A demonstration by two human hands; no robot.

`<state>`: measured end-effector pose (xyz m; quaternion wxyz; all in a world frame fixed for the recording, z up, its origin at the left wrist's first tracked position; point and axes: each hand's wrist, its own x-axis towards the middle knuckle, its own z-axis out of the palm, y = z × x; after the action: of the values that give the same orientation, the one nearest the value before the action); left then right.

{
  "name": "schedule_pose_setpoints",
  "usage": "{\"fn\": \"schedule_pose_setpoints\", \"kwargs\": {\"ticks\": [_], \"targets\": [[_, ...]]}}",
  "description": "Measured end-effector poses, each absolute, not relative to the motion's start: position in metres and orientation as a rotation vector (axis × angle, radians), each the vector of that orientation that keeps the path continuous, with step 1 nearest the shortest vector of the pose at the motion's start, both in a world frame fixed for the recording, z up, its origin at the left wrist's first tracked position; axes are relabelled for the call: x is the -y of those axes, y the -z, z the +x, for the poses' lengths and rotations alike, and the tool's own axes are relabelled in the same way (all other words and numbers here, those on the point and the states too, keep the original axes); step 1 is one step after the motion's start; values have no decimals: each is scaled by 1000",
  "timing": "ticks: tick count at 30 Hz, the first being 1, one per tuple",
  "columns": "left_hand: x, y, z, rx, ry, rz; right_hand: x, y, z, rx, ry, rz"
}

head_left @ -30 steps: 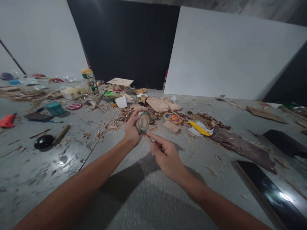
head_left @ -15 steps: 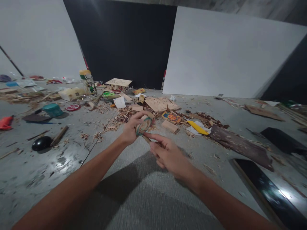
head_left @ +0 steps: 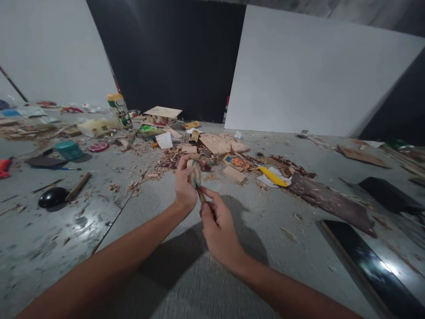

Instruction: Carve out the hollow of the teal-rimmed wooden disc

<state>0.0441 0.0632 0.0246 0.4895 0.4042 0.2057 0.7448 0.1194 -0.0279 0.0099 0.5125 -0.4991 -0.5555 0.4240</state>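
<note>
My left hand [head_left: 185, 186] is closed around a round wooden piece [head_left: 196, 172] with teal and brownish colouring on its face, held up above the floor. In my right hand [head_left: 219, 230] is a slim wooden-handled tool [head_left: 201, 195], gripped with the forefinger stretched along it. The tool points up and its dark tip meets the lower part of the wooden piece's face. The exact shape of that tip is too small to make out. Behind the hands lie wood shavings [head_left: 168, 162], a small wooden block [head_left: 234, 174] and a colourful painted piece [head_left: 236, 162].
A phone-like black slab [head_left: 361, 257] lies at the right, near a strip of bark [head_left: 328, 199]. A yellow item [head_left: 273, 176] rests on white paper. Leftward are a black round object [head_left: 53, 197], a teal lid [head_left: 68, 150] and a tall can [head_left: 120, 110]. Boards [head_left: 318, 71] stand behind.
The wooden piece has turned more upright and narrower to my view. My right hand has swung left and lower, and its tool points more steeply upward. Both hands keep their holds.
</note>
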Motion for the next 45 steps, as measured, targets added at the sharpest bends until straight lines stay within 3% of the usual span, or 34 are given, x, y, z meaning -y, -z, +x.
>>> {"fn": "schedule_pose_setpoints", "kwargs": {"ticks": [21,33,45], "targets": [[-64,-49,30,-412,-1427,925,21,-35,145,1410,-1269,-1086],[-69,-51,19,-301,-1245,931,9,-50,161,1726,-902,-1228],[-76,-56,16,-361,-1386,773,1,-42,169,1703,-774,-1209]]}}
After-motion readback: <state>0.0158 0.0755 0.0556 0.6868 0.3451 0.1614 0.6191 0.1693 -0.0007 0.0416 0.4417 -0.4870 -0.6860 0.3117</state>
